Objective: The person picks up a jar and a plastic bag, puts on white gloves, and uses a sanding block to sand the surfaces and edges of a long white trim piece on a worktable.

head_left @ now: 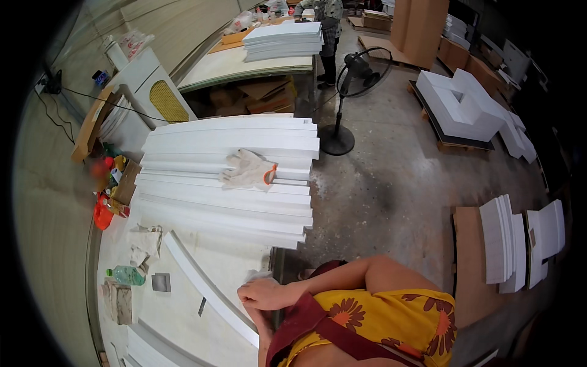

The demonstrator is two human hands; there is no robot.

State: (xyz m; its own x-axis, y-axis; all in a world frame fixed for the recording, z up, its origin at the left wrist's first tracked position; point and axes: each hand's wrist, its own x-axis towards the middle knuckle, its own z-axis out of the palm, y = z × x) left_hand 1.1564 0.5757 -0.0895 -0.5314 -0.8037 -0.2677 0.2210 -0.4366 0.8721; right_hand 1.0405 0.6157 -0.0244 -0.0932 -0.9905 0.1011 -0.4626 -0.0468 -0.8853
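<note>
Wears a yellow garment (382, 306), printed with big flowers (347, 313) in dark red and orange. Over it, wears a maroon apron-like cloth (302, 318) with a broad band (351, 342). Has bare forearm (321, 286) and hand (265, 294).

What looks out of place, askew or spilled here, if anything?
A pale glove with an orange-edged cuff lies atop the white boards, which seems an odd spot for it. The boards' right-hand ends are uneven, and a white strip lies at an angle to them. I see no obvious spill.
</note>
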